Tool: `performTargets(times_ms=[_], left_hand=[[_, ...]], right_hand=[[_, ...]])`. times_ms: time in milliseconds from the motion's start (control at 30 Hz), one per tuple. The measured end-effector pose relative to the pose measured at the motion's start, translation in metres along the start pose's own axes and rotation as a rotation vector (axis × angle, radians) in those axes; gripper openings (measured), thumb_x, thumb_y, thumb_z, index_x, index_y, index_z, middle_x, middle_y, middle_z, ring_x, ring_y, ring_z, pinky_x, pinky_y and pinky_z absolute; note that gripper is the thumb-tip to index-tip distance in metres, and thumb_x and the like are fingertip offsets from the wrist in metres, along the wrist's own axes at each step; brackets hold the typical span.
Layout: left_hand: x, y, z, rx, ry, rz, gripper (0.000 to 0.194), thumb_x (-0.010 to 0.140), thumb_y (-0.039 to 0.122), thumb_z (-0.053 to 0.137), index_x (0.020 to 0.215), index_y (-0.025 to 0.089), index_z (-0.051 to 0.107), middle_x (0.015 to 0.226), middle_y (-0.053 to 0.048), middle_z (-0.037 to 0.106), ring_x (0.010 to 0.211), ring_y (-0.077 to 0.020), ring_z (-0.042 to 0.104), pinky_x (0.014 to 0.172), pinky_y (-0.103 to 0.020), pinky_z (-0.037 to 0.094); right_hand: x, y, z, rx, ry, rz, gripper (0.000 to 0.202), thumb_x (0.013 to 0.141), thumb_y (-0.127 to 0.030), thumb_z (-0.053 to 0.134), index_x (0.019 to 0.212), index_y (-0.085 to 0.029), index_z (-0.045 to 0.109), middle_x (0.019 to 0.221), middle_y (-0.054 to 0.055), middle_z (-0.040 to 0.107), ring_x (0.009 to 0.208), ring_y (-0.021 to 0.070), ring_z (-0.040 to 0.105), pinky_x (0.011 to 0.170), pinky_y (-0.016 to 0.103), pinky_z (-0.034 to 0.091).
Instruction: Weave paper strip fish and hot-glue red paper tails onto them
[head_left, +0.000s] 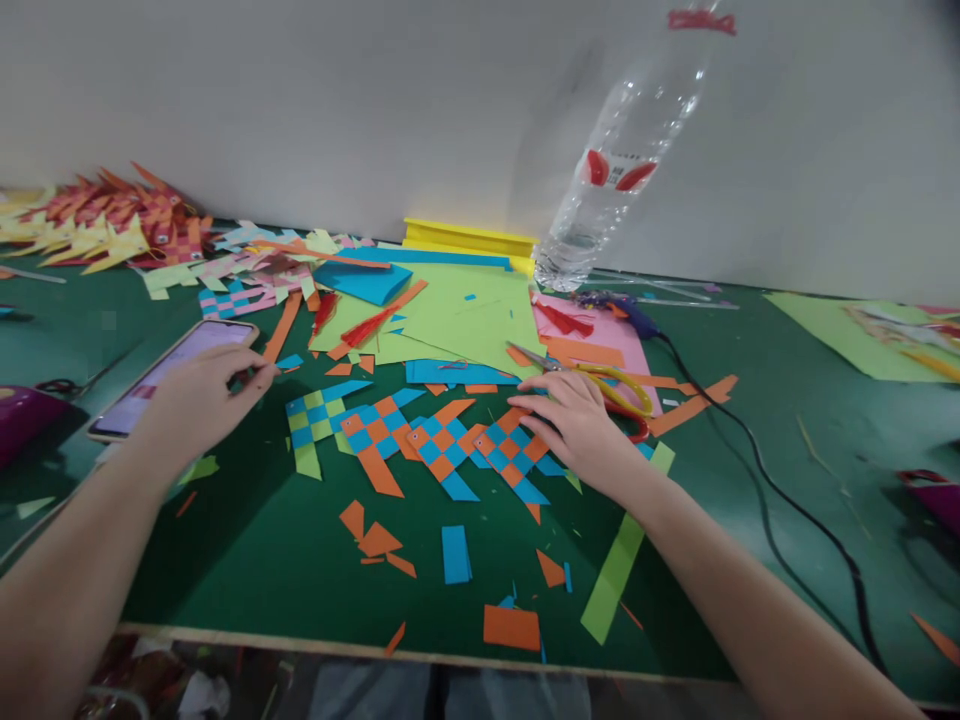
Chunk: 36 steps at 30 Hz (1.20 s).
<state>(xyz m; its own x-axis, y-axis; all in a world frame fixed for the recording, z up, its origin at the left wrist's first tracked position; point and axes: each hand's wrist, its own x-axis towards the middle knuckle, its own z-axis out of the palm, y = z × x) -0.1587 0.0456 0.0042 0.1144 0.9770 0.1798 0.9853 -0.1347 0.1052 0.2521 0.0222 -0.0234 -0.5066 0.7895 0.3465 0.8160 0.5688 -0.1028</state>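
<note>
My left hand (214, 395) is over the phone (180, 365), thumb and fingertips pinched together; whatever may be between them is too small to make out. A blue paper scrap (289, 363) lies just beyond those fingertips. My right hand (574, 420) has its fingers apart, their tips at the rightmost orange-and-blue woven paper fish (512, 450). Left of that fish, in an overlapping row, lie a second woven fish (441, 445), a third (373, 430) and a green-and-blue woven piece (315, 420). Scissors (615, 390) with yellow and red handles lie behind my right hand, partly covered by it.
Green paper sheets (465, 310) lie at the back, with a water bottle (611, 170) standing behind. A glue gun (622, 308) trails a black cord (757, 460) on the right. Finished paper fish (112, 220) are piled at the back left. Orange scraps (379, 538) dot the front.
</note>
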Motion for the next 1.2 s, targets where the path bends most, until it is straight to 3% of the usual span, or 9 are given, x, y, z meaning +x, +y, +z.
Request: performTargets(times_ms=[300, 467, 567, 800, 1033, 1200], left_hand=[[-0.003, -0.002, 0.0, -0.043, 0.067, 0.039, 0.029, 0.093, 0.036, 0.041, 0.096, 0.016, 0.062, 0.11, -0.009, 0.064, 0.1, -0.0208, 0.059, 0.086, -0.03, 0.045], [-0.003, 0.0, 0.007, -0.096, 0.084, 0.16, 0.032, 0.094, 0.04, 0.042, 0.094, 0.015, 0.064, 0.108, -0.011, 0.065, 0.113, -0.0236, 0.054, 0.098, -0.037, 0.041], [-0.002, -0.001, 0.012, -0.114, 0.021, 0.218, 0.038, 0.095, 0.042, 0.04, 0.096, 0.016, 0.067, 0.11, -0.011, 0.064, 0.109, -0.0232, 0.055, 0.1, -0.039, 0.038], [-0.002, -0.004, 0.013, -0.12, -0.068, 0.202, 0.046, 0.097, 0.042, 0.031, 0.098, 0.017, 0.069, 0.113, -0.01, 0.064, 0.109, -0.0245, 0.054, 0.094, -0.04, 0.039], [0.001, -0.001, 0.018, -0.109, -0.076, 0.257, 0.041, 0.095, 0.047, 0.037, 0.103, 0.019, 0.065, 0.118, -0.009, 0.063, 0.114, -0.0241, 0.052, 0.101, -0.044, 0.034], [0.001, 0.006, 0.017, -0.102, -0.009, 0.316, 0.036, 0.097, 0.041, 0.038, 0.107, 0.017, 0.062, 0.115, -0.009, 0.062, 0.111, -0.0207, 0.053, 0.101, -0.038, 0.035]], right_hand=[[0.001, 0.001, 0.001, 0.04, 0.018, -0.023, 0.018, 0.094, -0.026, 0.049, 0.104, -0.025, 0.063, 0.114, 0.005, 0.064, 0.109, 0.023, 0.055, 0.099, 0.048, 0.039], [0.003, 0.0, 0.0, 0.035, 0.031, -0.038, 0.016, 0.093, -0.023, 0.049, 0.102, -0.022, 0.063, 0.11, 0.006, 0.066, 0.106, 0.0219, 0.056, 0.101, 0.047, 0.037], [0.004, -0.001, -0.001, 0.042, 0.05, -0.045, 0.016, 0.094, -0.022, 0.048, 0.1, -0.023, 0.063, 0.109, 0.005, 0.067, 0.104, 0.0215, 0.057, 0.1, 0.047, 0.037], [0.005, -0.001, -0.002, 0.051, 0.065, -0.038, 0.015, 0.093, -0.022, 0.049, 0.098, -0.024, 0.063, 0.106, 0.004, 0.068, 0.101, 0.0216, 0.06, 0.099, 0.048, 0.037], [0.005, -0.001, -0.002, 0.058, 0.112, -0.039, 0.015, 0.093, -0.023, 0.049, 0.094, -0.026, 0.063, 0.104, 0.003, 0.069, 0.098, 0.0211, 0.061, 0.1, 0.049, 0.036], [0.006, -0.003, -0.005, 0.07, 0.131, -0.038, 0.015, 0.093, -0.021, 0.049, 0.091, -0.025, 0.064, 0.101, 0.003, 0.07, 0.095, 0.0199, 0.062, 0.102, 0.048, 0.035]])
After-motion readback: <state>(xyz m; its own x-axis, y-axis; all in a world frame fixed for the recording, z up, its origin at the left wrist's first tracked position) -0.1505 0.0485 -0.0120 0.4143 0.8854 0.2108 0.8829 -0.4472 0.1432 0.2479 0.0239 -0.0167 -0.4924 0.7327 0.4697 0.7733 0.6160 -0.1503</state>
